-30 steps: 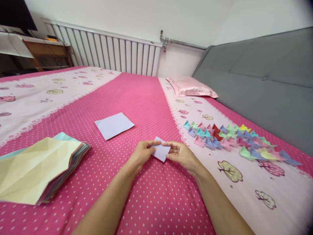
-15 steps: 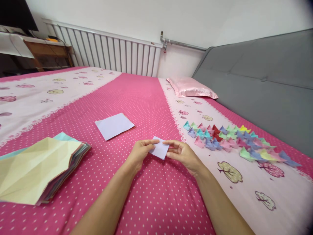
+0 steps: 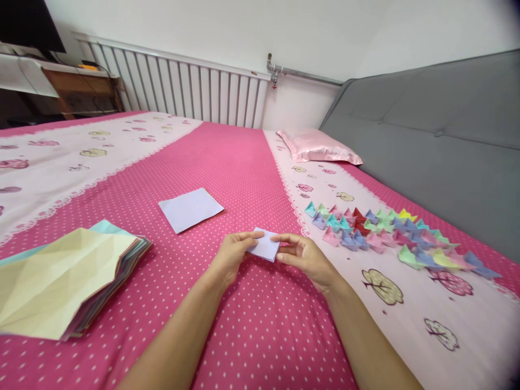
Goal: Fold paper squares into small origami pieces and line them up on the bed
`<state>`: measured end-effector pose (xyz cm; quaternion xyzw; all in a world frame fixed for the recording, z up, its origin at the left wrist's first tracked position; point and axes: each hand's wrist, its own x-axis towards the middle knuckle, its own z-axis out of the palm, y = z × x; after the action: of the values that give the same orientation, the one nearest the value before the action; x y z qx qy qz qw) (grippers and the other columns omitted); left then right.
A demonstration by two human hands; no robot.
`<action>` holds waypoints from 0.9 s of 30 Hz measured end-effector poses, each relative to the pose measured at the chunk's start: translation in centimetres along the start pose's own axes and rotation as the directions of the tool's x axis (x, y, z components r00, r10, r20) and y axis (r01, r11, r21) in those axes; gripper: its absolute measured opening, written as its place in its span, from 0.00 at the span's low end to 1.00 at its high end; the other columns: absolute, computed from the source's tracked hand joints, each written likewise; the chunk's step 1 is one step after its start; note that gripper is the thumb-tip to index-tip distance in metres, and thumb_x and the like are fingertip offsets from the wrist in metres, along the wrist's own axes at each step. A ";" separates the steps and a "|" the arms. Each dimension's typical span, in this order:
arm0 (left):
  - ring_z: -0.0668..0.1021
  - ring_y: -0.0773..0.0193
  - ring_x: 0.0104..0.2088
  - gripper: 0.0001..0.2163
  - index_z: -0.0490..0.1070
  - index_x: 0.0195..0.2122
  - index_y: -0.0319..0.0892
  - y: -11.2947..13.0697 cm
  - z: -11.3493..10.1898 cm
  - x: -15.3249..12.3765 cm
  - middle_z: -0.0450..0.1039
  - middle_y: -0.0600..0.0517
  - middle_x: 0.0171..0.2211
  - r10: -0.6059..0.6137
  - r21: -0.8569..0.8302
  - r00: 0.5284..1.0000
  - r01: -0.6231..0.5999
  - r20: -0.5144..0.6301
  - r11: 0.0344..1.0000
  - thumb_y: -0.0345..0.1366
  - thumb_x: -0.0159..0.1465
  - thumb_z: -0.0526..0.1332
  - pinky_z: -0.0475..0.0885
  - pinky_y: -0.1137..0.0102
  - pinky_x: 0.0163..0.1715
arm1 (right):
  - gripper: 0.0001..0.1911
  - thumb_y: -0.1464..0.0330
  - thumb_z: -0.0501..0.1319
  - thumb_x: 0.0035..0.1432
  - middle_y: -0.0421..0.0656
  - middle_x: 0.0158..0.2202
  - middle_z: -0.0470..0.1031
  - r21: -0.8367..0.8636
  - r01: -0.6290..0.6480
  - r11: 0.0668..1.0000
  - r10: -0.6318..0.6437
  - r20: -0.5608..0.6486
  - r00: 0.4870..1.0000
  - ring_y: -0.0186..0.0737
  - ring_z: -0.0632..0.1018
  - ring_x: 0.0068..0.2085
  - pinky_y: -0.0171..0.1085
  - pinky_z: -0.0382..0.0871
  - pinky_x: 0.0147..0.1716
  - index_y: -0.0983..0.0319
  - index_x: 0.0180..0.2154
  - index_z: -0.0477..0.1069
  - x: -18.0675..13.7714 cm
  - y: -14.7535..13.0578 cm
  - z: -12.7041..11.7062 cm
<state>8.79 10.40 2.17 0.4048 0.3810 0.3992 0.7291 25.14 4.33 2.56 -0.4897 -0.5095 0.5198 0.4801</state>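
A small folded piece of pale lavender paper [image 3: 265, 247] is held between both hands, just above the pink dotted bedspread [image 3: 247, 325]. My left hand [image 3: 235, 252] pinches its left side, thumb on top and the other fingers underneath. At its right edge, my right hand [image 3: 303, 257] grips it with thumb and fingers. Beyond my left hand lies a flat stack of square paper [image 3: 190, 209] with a lavender sheet on top. To the right stand several rows of small folded paper boats [image 3: 382, 225] in many colours.
A thick pile of creased paper sheets [image 3: 60, 276], cream on top, lies at the left. A pink pillow [image 3: 319, 146] rests near the grey headboard [image 3: 430, 119]. Behind the bed are a white radiator [image 3: 174, 81] and a wooden desk [image 3: 81, 84] with a dark screen [image 3: 28, 24].
The folded lavender paper is tilted slightly, its lower edge a little higher and looking shorter. Both hands keep nearly the same place and grip.
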 end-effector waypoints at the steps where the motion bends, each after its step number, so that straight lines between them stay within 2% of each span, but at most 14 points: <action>1: 0.74 0.67 0.28 0.09 0.76 0.32 0.33 0.0 0.0 0.0 0.76 0.42 0.36 0.002 -0.005 1.000 -0.002 -0.006 1.000 0.26 0.49 0.62 0.67 0.73 0.31 | 0.22 0.68 0.66 0.44 0.46 0.37 0.75 0.000 0.000 1.000 0.000 0.018 1.000 0.42 0.76 0.41 0.46 0.66 0.45 0.61 0.44 0.69 0.0 0.0 0.0; 8: 0.75 0.65 0.29 0.10 0.76 0.33 0.33 -0.2 -0.2 0.1 0.76 0.43 0.35 0.012 -0.002 1.000 -0.012 -0.009 1.000 0.28 0.48 0.62 0.68 0.72 0.33 | 0.26 0.68 0.68 0.41 0.46 0.40 0.74 0.013 -0.004 1.000 0.004 0.032 0.999 0.41 0.75 0.42 0.44 0.68 0.42 0.60 0.45 0.67 0.0 0.1 0.3; 16: 0.74 0.66 0.27 0.11 0.76 0.34 0.33 -0.2 -0.1 0.1 0.76 0.45 0.29 0.001 -0.012 1.000 -0.001 -0.001 1.000 0.28 0.49 0.62 0.67 0.72 0.31 | 0.24 0.70 0.65 0.44 0.46 0.40 0.75 -0.032 0.020 0.999 -0.019 0.043 0.999 0.42 0.75 0.42 0.45 0.66 0.45 0.60 0.46 0.67 -0.1 -0.1 0.5; 23: 0.74 0.67 0.26 0.12 0.75 0.37 0.33 -0.1 0.0 0.0 0.76 0.44 0.31 -0.012 0.035 1.000 0.011 0.016 0.999 0.27 0.49 0.62 0.67 0.72 0.31 | 0.19 0.71 0.64 0.45 0.46 0.39 0.76 -0.013 0.015 1.000 -0.016 -0.016 1.000 0.42 0.76 0.41 0.43 0.67 0.43 0.61 0.43 0.70 0.1 0.1 0.8; 27: 0.74 0.67 0.27 0.12 0.76 0.37 0.35 0.1 0.2 -0.4 0.76 0.44 0.31 -0.005 0.080 0.997 -0.001 0.071 0.997 0.27 0.50 0.61 0.66 0.72 0.32 | 0.16 0.71 0.62 0.46 0.45 0.38 0.77 -0.052 0.042 0.998 -0.045 -0.062 0.997 0.42 0.77 0.39 0.42 0.68 0.42 0.61 0.40 0.72 0.3 0.3 0.8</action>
<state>8.77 10.03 2.44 0.4473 0.3710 0.3682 0.7257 24.36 4.62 2.24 -0.5066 -0.5175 0.4807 0.4945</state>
